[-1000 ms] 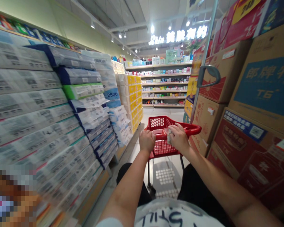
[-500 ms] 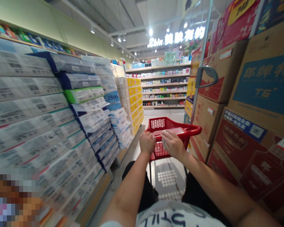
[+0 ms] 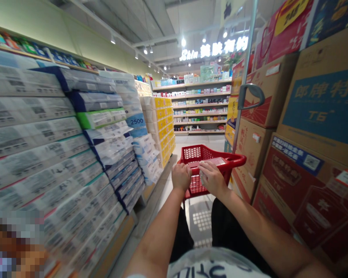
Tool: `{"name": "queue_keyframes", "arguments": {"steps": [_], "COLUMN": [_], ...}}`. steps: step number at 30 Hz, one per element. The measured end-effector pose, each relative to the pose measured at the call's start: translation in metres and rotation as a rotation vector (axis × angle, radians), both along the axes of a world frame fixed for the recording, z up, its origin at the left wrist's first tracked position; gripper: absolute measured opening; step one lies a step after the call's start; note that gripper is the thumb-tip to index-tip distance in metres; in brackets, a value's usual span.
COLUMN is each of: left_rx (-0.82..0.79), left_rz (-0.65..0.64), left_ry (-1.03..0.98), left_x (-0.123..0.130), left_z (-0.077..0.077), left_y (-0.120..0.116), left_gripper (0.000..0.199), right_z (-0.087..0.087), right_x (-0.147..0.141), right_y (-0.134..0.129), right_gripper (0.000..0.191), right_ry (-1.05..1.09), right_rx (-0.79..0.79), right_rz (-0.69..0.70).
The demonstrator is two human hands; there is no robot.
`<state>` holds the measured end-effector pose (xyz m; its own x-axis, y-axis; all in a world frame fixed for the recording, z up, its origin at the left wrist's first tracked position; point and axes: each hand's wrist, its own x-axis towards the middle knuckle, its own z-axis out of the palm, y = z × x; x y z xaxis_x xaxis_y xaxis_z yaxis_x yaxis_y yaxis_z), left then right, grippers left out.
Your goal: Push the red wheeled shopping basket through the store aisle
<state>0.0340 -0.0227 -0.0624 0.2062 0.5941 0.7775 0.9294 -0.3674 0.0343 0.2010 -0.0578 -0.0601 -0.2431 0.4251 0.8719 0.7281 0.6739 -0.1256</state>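
Quick shot from my head cam, looking down my own arms in the store aisle. My left hand (image 3: 181,177) is clenched in a fist around the red cart handle (image 3: 234,159). My right hand (image 3: 211,178) is just beside it, fingers curled over a small pale packet (image 3: 203,178) held against that handle, though I can't tell what the packet actually is from up here. A flat pinkish card (image 3: 211,161) lies at the top of the red mesh basket (image 3: 198,153), right by my right fingers. Those two small items are all I can make out at the basket so far, and my hands hide part of it. Neither hand is touching anything else. On my left there's a wall of plastic-wrapped toilet paper packs (image 3: 104,123), on my right stacked cardboard cartons (image 3: 321,108), and straight ahead shelves of skincare products (image 3: 200,108) under a lit "Skin" sign (image 3: 214,48).
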Motion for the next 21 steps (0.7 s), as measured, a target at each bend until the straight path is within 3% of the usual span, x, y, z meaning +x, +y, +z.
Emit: {"name": "queue_keyframes", "arguments": {"steps": [21], "left_rx": [-0.007], "left_rz": [-0.023], "left_ry": [-0.020], "left_x": [-0.0015], "left_z": [-0.0003], "left_y": [0.0013], "left_gripper": [0.033], "right_z": [-0.0012], "right_x": [-0.0002], "right_y": [0.0019], "right_gripper": [0.036], "right_ry": [-0.007], "right_rx": [-0.016], "right_rz": [0.003]}}
